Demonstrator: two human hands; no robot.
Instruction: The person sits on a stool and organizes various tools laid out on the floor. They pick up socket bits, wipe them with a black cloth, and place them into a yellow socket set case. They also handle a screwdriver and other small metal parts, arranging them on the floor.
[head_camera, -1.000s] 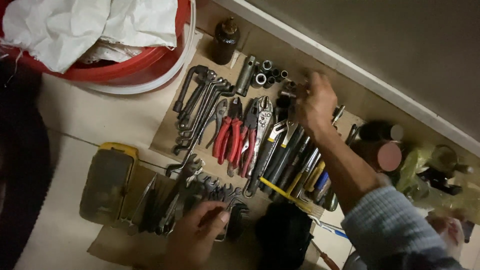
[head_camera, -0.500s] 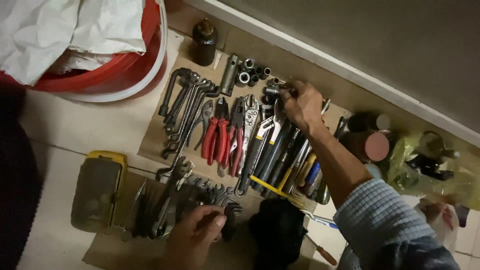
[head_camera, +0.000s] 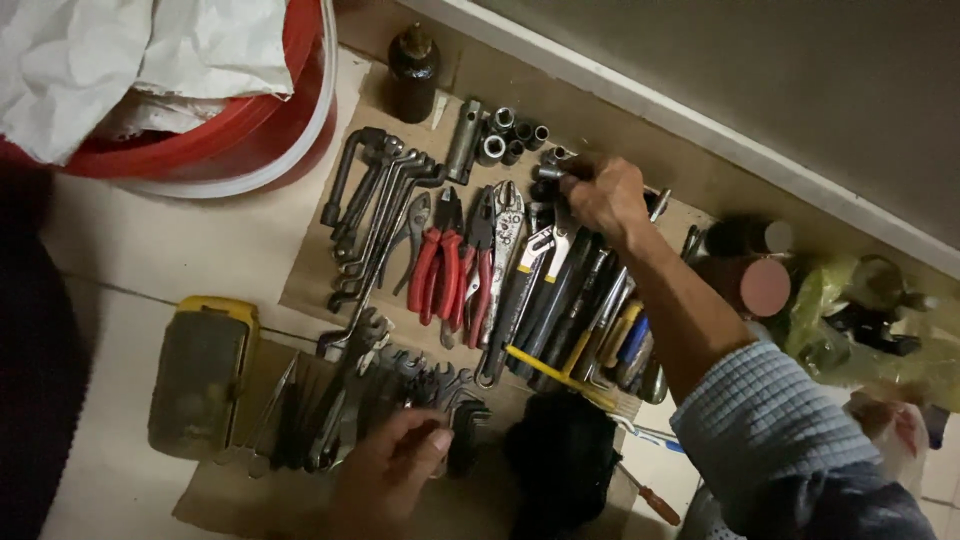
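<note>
My right hand (head_camera: 605, 195) reaches out from a blue checked sleeve (head_camera: 770, 420) to the far end of a cardboard sheet (head_camera: 310, 270) covered with tools. Its fingers pinch a small metal socket (head_camera: 548, 170) beside a cluster of sockets (head_camera: 505, 135). My left hand (head_camera: 390, 470) lies low in the view on a row of small wrenches (head_camera: 400, 375). Thumb and fingers are closed on one of them, next to black hex keys (head_camera: 468, 440). Red-handled pliers (head_camera: 445, 265), locking pliers (head_camera: 505, 250) and screwdrivers (head_camera: 590, 320) lie between the two hands.
A red tub (head_camera: 240, 130) holding white cloth sits top left, with a dark bottle (head_camera: 413, 62) near it. A yellow-edged case (head_camera: 200, 375) lies at left and a black cloth (head_camera: 565, 470) at the bottom. Jars and a green bag (head_camera: 850, 320) crowd the right, along the wall's baseboard (head_camera: 700, 130).
My right hand has shifted a little left along the sockets and closed on one. My left hand has stayed on the wrench row.
</note>
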